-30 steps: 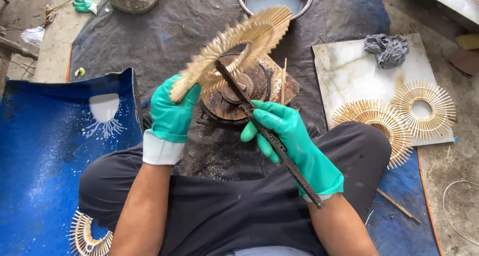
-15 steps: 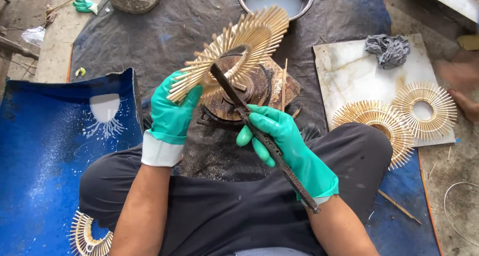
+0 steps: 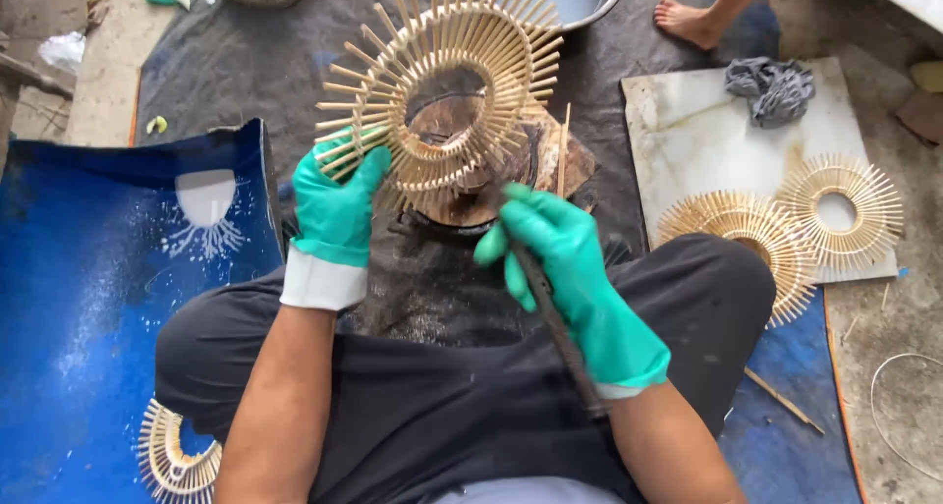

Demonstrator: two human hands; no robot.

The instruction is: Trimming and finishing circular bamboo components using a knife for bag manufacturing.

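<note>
Now we hold the sunburst stick ring (image 3: 442, 96) upright over the round wooden block (image 3: 471, 185), left hand (image 3: 334, 214) pinching its left edge, right hand (image 3: 575, 273) closed around a dark rod (image 3: 555, 332), while two finished rings (image 3: 786, 219) lie right.

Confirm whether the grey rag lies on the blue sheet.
No: the grey rag lies on the pale board, well apart from the blue sheet.

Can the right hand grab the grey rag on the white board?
Probably not right away: the right hand already holds a dark metal rod, and the grey rag lies well off to its side.
</note>
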